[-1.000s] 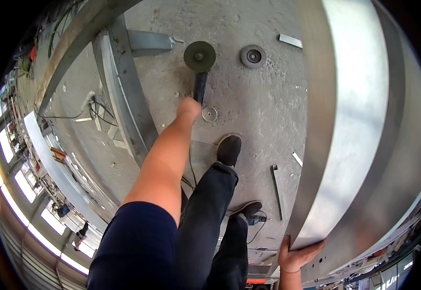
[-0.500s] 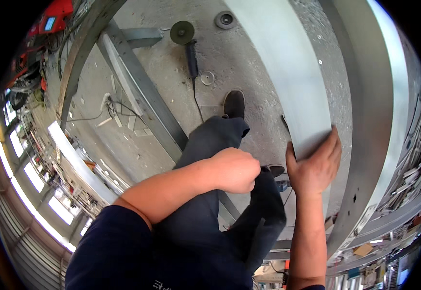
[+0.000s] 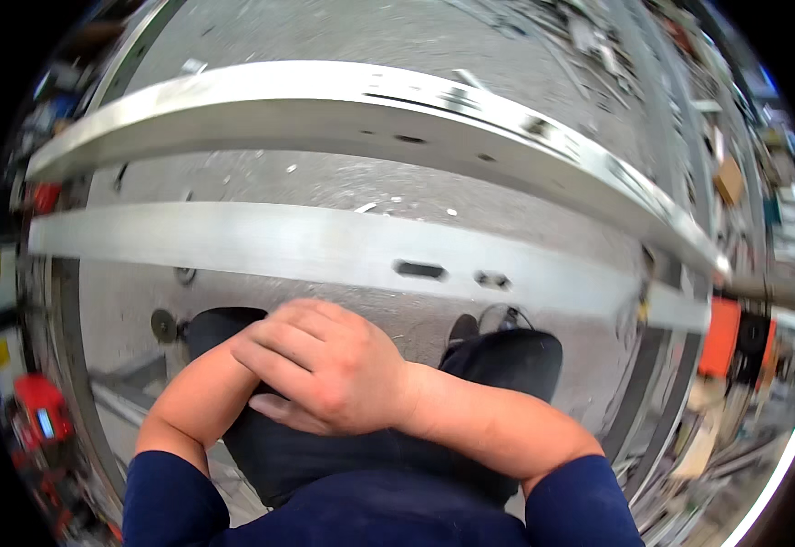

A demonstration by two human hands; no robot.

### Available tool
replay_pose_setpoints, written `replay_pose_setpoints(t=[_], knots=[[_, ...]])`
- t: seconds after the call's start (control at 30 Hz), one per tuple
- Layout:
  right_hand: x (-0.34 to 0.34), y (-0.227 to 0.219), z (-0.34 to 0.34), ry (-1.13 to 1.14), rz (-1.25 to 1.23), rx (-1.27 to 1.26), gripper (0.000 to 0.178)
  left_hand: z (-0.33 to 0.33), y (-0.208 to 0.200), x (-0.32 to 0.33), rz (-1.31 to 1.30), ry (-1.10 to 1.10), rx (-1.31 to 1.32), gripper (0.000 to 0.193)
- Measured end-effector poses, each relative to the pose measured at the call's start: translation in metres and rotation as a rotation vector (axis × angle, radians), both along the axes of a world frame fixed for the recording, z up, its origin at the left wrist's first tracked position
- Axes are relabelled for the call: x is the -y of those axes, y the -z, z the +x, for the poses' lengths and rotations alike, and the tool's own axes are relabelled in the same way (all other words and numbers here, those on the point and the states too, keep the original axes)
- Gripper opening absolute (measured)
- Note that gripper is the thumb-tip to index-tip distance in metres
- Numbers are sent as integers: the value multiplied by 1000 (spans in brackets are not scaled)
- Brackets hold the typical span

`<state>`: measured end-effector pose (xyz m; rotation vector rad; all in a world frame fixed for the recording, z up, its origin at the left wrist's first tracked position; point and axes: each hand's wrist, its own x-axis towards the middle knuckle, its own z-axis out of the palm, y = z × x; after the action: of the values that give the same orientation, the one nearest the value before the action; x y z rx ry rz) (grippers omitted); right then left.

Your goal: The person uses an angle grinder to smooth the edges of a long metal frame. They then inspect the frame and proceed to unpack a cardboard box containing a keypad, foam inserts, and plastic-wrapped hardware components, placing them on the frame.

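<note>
1. My right hand (image 3: 329, 369) lies over the end of my left forearm (image 3: 188, 392), back upward and fingers bent; I cannot tell whether it grips the forearm or only rests there.
2. My left hand is hidden beneath it, so I cannot tell if it is clenched or released.
3. Ahead of my hands, apart from them, the near flat metal bar (image 3: 279, 239) runs across from left to right, with dark slots right of its middle.
4. Beyond it, a far metal bar (image 3: 233, 84), also slotted, crosses the view roughly alongside.
5. By my left knee (image 3: 224, 319), an angle grinder (image 3: 164, 325) shows its round olive disc on the concrete floor (image 3: 119, 319).
6. Pale metal scraps (image 3: 366, 208) lie between the two bars.
7. At left stands a red machine (image 3: 44, 410) with a lit screen; at right, an orange-red box (image 3: 719, 337).
</note>
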<state>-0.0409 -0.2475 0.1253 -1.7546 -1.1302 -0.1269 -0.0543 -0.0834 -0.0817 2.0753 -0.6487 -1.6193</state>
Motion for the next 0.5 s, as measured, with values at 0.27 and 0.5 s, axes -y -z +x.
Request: replay_pose_setpoints(t=[0.27, 0.5], knots=[[210, -24, -136, 546, -289, -240, 41, -65, -98, 50, 7, -109, 537, 38], [408, 9, -105, 1429, -246, -232, 61, -79, -216, 64, -309, -450, 1208, 42]])
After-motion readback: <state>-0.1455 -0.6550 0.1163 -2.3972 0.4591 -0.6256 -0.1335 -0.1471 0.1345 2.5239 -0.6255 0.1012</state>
